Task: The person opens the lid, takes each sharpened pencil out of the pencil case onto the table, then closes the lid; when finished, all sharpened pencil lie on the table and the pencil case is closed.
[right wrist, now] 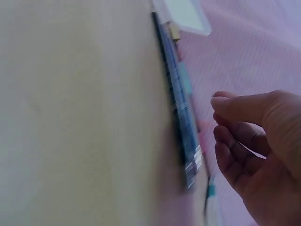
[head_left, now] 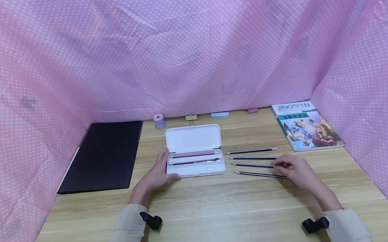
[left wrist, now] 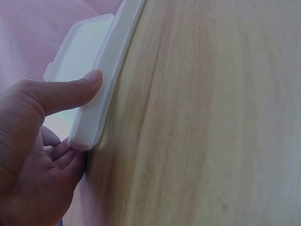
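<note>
A white pencil case (head_left: 196, 169) lies with its lid (head_left: 193, 138) raised. Inside are a reddish pencil (head_left: 194, 155) and a dark pencil (head_left: 191, 162). My left hand (head_left: 158, 173) grips the case's left end, its thumb (left wrist: 84, 89) on the front edge and fingers around the corner. Several dark striped pencils lie to the right of the case, among them a far pencil (head_left: 251, 151) and a near pencil (head_left: 255, 174). Over their eraser ends is my right hand (head_left: 295, 169), fingers loosely bent, with nothing between thumb and fingertips in the right wrist view.
A black folder (head_left: 102, 157) lies at the left, and a picture-covered book (head_left: 306, 125) at the right. Along the back are a pink-and-grey roll (head_left: 159, 121), a yellow binder clip (head_left: 191, 117), a light blue block (head_left: 219, 114) and a pink block (head_left: 252, 110). Pink dotted cloth (head_left: 188, 59) encloses the table.
</note>
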Motion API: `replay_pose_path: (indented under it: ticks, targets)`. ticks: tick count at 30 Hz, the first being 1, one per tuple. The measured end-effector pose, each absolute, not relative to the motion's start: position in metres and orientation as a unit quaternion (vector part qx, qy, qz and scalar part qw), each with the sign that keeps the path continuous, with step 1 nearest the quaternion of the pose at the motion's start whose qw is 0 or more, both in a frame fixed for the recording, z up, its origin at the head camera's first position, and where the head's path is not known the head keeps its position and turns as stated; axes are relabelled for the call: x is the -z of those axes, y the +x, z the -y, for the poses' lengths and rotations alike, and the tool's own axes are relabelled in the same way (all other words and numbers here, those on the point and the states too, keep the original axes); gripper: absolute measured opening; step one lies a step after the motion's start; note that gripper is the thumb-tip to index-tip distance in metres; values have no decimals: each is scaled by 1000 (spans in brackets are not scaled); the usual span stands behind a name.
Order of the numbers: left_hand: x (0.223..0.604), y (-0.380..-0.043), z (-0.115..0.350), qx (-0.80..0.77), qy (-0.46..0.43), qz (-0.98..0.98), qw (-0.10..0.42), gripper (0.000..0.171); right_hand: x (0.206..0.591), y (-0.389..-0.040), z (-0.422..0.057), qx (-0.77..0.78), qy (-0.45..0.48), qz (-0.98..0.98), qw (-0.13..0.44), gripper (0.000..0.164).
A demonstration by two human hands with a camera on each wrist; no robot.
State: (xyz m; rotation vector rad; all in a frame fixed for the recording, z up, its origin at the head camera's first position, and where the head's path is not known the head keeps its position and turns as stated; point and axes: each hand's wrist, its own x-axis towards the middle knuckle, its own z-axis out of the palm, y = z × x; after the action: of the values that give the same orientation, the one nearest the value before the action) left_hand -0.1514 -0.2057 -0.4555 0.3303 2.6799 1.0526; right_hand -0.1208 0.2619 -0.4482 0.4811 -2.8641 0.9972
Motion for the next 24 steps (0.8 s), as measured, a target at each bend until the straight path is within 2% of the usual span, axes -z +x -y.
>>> replay_pose_path:
  ticks: [8,17,24]
  targets:
    - [455,-150,204,-358,98,-919,133,107,423,-149,-204,-355,218,909,27,20]
    - [455,-150,203,-351,90,-922,137,107,438,-175,-127,-387,282,878,-25,23]
    - [453,-149,203,-357,89,-920,134,108,441,-182,-91,-338,305,889,-50,24]
